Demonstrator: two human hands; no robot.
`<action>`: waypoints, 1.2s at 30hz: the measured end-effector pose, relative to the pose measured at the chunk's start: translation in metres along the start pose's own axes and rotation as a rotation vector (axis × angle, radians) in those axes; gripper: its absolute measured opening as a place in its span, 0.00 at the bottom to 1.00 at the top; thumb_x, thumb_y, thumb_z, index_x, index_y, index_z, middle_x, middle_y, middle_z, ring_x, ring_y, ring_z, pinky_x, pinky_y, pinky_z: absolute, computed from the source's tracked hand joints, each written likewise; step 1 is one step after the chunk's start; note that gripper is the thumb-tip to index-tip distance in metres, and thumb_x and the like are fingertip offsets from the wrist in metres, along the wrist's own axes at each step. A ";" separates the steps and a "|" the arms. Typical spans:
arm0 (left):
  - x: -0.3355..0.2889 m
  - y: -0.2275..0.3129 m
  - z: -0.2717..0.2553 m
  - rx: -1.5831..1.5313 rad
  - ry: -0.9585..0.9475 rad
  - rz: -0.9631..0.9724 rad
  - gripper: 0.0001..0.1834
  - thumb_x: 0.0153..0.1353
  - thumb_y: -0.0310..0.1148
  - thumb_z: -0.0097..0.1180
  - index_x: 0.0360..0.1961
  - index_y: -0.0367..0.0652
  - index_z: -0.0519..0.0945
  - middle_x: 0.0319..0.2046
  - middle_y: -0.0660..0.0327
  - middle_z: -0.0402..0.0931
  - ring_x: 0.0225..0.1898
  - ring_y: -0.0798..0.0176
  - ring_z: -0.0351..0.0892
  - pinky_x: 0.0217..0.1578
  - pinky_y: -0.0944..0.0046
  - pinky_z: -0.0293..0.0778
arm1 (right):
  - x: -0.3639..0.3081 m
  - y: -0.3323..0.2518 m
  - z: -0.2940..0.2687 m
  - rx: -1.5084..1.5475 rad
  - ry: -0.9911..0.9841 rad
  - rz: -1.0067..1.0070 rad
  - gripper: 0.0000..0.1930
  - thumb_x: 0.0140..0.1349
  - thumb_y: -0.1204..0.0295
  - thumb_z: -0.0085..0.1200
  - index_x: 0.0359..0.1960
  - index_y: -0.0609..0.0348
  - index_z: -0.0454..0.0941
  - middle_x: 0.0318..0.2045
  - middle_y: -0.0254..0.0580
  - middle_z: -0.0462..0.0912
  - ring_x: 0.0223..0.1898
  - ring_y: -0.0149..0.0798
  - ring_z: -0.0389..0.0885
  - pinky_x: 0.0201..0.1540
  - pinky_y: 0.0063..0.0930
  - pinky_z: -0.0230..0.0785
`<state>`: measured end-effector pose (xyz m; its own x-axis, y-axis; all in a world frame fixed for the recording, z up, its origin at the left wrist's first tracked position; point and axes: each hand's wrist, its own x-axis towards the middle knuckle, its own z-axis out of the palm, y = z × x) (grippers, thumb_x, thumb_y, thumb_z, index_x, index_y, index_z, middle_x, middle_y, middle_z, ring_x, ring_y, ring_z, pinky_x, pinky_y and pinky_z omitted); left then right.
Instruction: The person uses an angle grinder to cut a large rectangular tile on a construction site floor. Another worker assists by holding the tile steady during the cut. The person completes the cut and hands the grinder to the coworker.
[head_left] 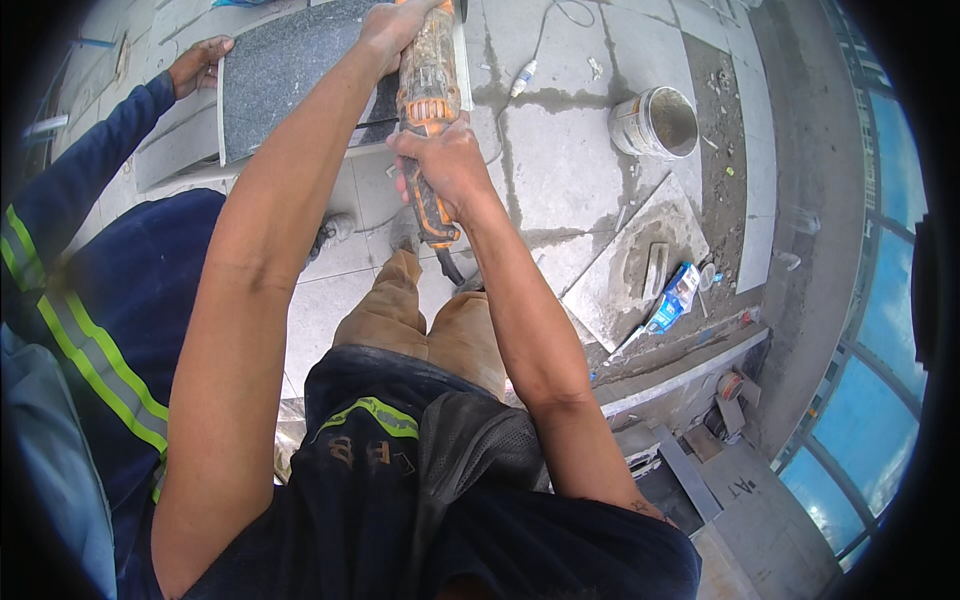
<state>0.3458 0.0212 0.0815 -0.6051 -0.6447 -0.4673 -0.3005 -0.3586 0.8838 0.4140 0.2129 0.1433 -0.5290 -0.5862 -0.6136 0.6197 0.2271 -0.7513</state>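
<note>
I hold an orange and black angle grinder (pixel 428 110) with both hands. My right hand (pixel 447 165) grips its rear handle, with the black cord trailing down below it. My left hand (pixel 395 25) wraps around the front of the tool near the top edge. The grinder sits over the right edge of a dark grey speckled stone tile (pixel 290 75). A co-worker in a dark blue jacket with yellow reflective stripes stands at my left, and that person's hand (pixel 200 62) rests on the tile's far left corner.
A white bucket of grey mortar (pixel 655 122) stands on the tiled floor at the right. A loose tile smeared with mortar and a trowel (pixel 655 265) lies beside a blue packet (pixel 675 295). A ledge and blue glass panels (pixel 880 330) run along the right.
</note>
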 end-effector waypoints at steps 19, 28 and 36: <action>0.011 0.006 0.001 -0.013 -0.044 -0.001 0.28 0.58 0.47 0.68 0.43 0.26 0.83 0.37 0.49 0.85 0.33 0.55 0.87 0.34 0.53 0.83 | 0.011 -0.005 -0.001 -0.065 -0.015 -0.021 0.15 0.60 0.76 0.65 0.40 0.71 0.70 0.25 0.49 0.80 0.17 0.39 0.81 0.15 0.33 0.75; 0.008 0.006 0.003 -0.014 -0.037 -0.032 0.29 0.58 0.46 0.68 0.44 0.25 0.82 0.37 0.48 0.85 0.32 0.55 0.87 0.32 0.52 0.84 | 0.006 -0.004 -0.002 -0.070 0.009 -0.001 0.21 0.59 0.77 0.65 0.44 0.71 0.63 0.26 0.49 0.80 0.17 0.39 0.81 0.15 0.34 0.76; 0.006 0.000 0.000 -0.042 -0.032 -0.012 0.30 0.57 0.46 0.69 0.44 0.24 0.82 0.37 0.48 0.85 0.33 0.56 0.87 0.33 0.53 0.84 | -0.003 -0.003 0.002 -0.066 0.039 -0.016 0.13 0.61 0.75 0.66 0.38 0.71 0.74 0.25 0.46 0.80 0.17 0.36 0.80 0.16 0.31 0.74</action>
<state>0.3416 0.0172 0.0787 -0.6255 -0.6183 -0.4759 -0.2772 -0.3941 0.8763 0.4150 0.2129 0.1478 -0.5614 -0.5599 -0.6093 0.5721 0.2695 -0.7747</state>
